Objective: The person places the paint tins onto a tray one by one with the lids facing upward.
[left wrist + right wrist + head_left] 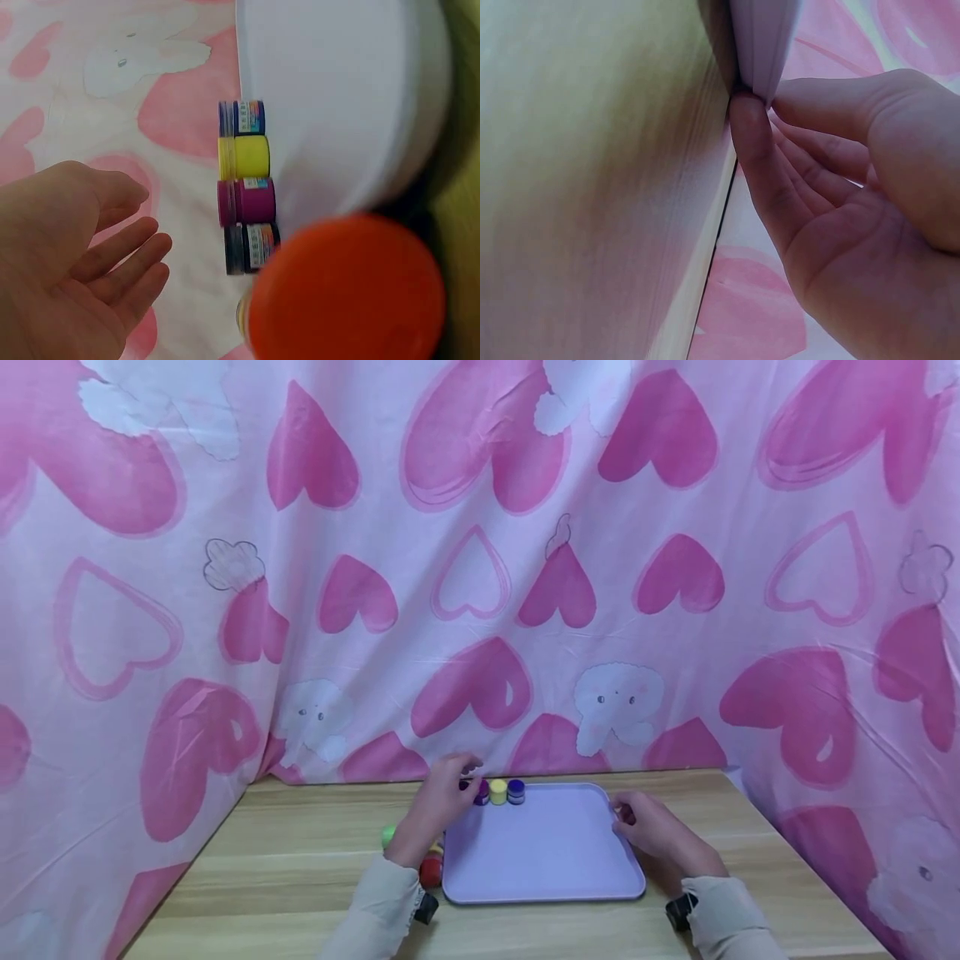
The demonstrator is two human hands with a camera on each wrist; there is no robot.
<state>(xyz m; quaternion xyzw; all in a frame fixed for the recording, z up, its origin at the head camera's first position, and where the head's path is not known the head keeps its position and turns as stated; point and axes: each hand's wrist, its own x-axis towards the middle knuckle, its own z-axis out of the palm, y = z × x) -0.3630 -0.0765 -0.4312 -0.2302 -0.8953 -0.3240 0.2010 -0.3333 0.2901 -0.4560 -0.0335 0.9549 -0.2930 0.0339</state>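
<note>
Your L hand [440, 795], loosely spread, is by jars [498, 792] at tray's [543, 852] 11 o'clock; R hand [660, 828] pinches rim at 3. Prob. arranging jars; next: hold steady.

The head view faces forward and down, while two closer wrist views share its tray [543, 852].

"Where is the lilac tray [555, 856] placed?"

"On the wood-grain tabletop [300, 860], its rim gripped between two and three o'clock by the right hand [657, 829]."

"And the left hand [433, 800], taken from the tray's centre?"

"It is held at ten; jar contact cannot be told. Between ten and eleven, a magenta jar [482, 794], a yellow jar [498, 792] and a blue jar [516, 792] are lined up."

"What is seen toward nine?"

"A red container [431, 872] and a green object [387, 836], both partly covered by the left arm [378, 897]."
</note>
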